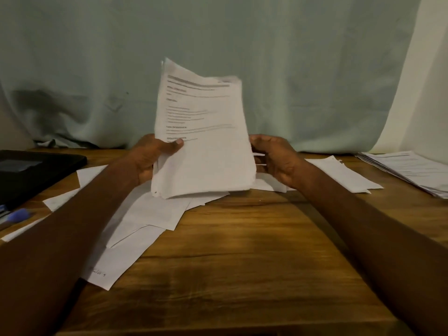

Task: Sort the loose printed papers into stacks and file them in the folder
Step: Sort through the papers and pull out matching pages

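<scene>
Nearest us, loose papers (135,229) lie overlapped on the table (242,251), in front of and to the left of the sheaf.

The sheaf (201,141) is held upright above the table's middle, printed face toward us, heading at the top. Its long axis runs nearly vertical, leaning slightly left; its lower edge hangs just over the loose papers.

The left hand (150,156) grips the sheaf's left edge, thumb curled onto the front. The right hand (274,158) cups the right edge; its fingers (258,141) curl round behind, and we cannot tell how firmly they hold.

We judge the step to be squaring the sheaf. Advice: loosen both grips slightly, tap the lower edge on bare table rather than on the loose papers, keep the sheets vertical so they settle level.

Left of the sheaf lies a black folder (34,170), closed, with a blue pen (17,215) before it. Right of the sheaf sit more papers, and a stack (409,170) at the table's edge. Behind hangs a pale curtain (97,69).
</scene>
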A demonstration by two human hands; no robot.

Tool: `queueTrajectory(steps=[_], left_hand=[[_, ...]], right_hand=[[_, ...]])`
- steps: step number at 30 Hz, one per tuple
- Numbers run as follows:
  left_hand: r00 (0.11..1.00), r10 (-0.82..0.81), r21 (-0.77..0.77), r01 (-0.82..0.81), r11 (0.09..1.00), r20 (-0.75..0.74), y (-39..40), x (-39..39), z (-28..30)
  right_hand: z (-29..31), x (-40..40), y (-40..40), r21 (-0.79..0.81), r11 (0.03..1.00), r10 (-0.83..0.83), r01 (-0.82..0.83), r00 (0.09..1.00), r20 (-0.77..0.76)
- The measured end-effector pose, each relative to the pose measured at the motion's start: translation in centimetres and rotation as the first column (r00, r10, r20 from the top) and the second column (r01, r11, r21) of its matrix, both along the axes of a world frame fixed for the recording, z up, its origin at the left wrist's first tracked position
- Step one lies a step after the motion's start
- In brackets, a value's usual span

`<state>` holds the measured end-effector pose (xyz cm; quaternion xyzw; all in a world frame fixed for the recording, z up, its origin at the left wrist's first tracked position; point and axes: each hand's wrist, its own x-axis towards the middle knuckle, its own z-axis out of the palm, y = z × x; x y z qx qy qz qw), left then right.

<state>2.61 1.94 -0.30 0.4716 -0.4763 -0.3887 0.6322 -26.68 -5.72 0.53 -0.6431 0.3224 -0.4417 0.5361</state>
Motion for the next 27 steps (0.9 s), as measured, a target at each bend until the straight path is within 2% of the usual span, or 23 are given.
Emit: queueTrajectory(steps=[1,2,3,4,5,7,9,11,13,16,20,24,27], left_hand=[[0.995,0.080,-0.007,-0.081,0.997,-0.063,-0.4,0.5,-0.3],[0.983,0.153,0.014,-0.153,0.988,-0.103,-0.8,0.8,-0.7],[0.969,0.211,0.050,-0.206,0.977,-0.129,-1.1,1.1,-1.1],[0.959,0.242,0.084,-0.231,0.969,-0.145,-1.3,1.3,-1.5],[0.953,0.253,0.104,-0.238,0.966,-0.165,-1.3,1.4,-1.7],[0.947,0.257,0.110,-0.240,0.965,-0.192,-1.3,1.5,-1.9],[0.946,0.237,0.083,-0.224,0.971,-0.221,-1.0,1.6,-1.5],[0.951,0.177,0.041,-0.173,0.984,-0.252,-0.6,1.5,-1.1],[0.952,0.135,0.037,-0.130,0.991,-0.274,-0.4,1.3,-0.8],[0.930,0.234,0.076,-0.222,0.972,-0.282,-0.4,1.7,-0.5],[0.829,0.455,0.117,-0.442,0.889,-0.326,-0.2,3.2,-0.8],[0.809,0.402,0.104,-0.398,0.912,-0.428,0.6,4.0,-0.9],[0.779,0.362,0.111,-0.358,0.927,-0.511,1.4,4.4,-0.1]], right_hand=[[0.1,-0.6,-0.4,-0.165,0.980,-0.132,0.112,0.984,-0.117],[0.2,-1.4,-1.0,-0.401,0.900,-0.292,0.171,0.919,-0.264],[0.0,-2.2,-1.7,-0.601,0.789,-0.429,0.129,0.816,-0.387],[-0.2,-2.8,-2.1,-0.708,0.705,-0.517,0.034,0.709,-0.481],[-0.4,-3.3,-2.4,-0.720,0.692,-0.530,-0.046,0.646,-0.550],[-0.5,-3.7,-2.3,-0.607,0.784,-0.413,-0.128,0.623,-0.664],[-0.5,-3.8,-2.0,-0.498,0.843,-0.334,-0.204,0.528,-0.781],[-0.7,-3.7,-1.9,-0.438,0.871,-0.298,-0.223,0.467,-0.832],[-1.0,-3.5,-2.2,-0.393,0.891,-0.259,-0.228,0.455,-0.852],[-1.4,-2.7,-2.0,-0.332,0.907,-0.218,-0.258,0.387,-0.896],[-2.1,-1.3,-1.7,-0.320,0.914,-0.204,-0.250,0.400,-0.894],[-2.0,-0.9,-1.4,-0.414,0.878,-0.265,-0.241,0.476,-0.839],[-1.6,-0.7,-0.8,-0.597,0.754,-0.394,-0.275,0.537,-0.746]])
